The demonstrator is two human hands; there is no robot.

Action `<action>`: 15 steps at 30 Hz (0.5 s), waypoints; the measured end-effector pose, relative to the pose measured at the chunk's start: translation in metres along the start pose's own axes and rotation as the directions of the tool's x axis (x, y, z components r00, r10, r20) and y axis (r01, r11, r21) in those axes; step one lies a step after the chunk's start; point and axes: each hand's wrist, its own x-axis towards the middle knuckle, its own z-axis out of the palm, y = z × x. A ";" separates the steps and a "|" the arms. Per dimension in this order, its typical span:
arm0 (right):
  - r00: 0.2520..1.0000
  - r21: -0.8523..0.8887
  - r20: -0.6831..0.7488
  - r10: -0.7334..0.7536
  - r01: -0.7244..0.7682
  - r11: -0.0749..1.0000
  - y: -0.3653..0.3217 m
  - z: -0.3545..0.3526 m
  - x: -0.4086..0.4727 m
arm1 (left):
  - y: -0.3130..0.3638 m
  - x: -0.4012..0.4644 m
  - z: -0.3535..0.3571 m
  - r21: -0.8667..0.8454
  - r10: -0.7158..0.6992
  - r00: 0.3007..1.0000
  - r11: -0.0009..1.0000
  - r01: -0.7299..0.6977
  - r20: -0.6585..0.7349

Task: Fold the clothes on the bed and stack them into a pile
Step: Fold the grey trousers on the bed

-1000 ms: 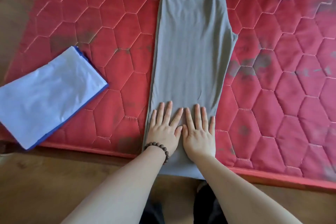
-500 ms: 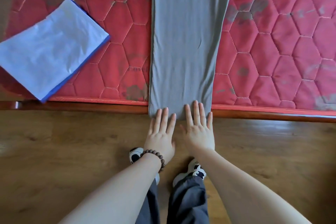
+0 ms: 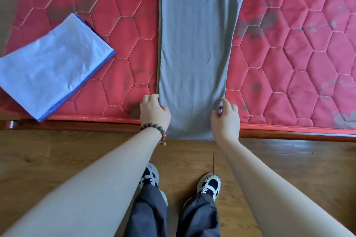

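The left hand [image 3: 155, 112] and right hand [image 3: 225, 116] each pinch a side edge of the long grey garment [image 3: 194, 44] hanging over the bed [image 3: 289, 63] edge, likely to fold it upward, the folded blue cloth [image 3: 48, 67] waiting leftward.
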 end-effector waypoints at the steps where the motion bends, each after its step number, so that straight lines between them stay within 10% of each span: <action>1: 1.000 -0.013 0.002 0.021 -0.021 1.000 0.001 0.001 0.002 | -0.004 0.002 0.000 -0.009 -0.007 1.000 1.000 0.007 0.007; 15: 0.996 -0.059 -0.076 0.049 -0.053 0.997 0.009 0.004 0.011 | -0.008 0.022 -0.012 -0.168 -0.070 0.995 0.982 0.081 0.072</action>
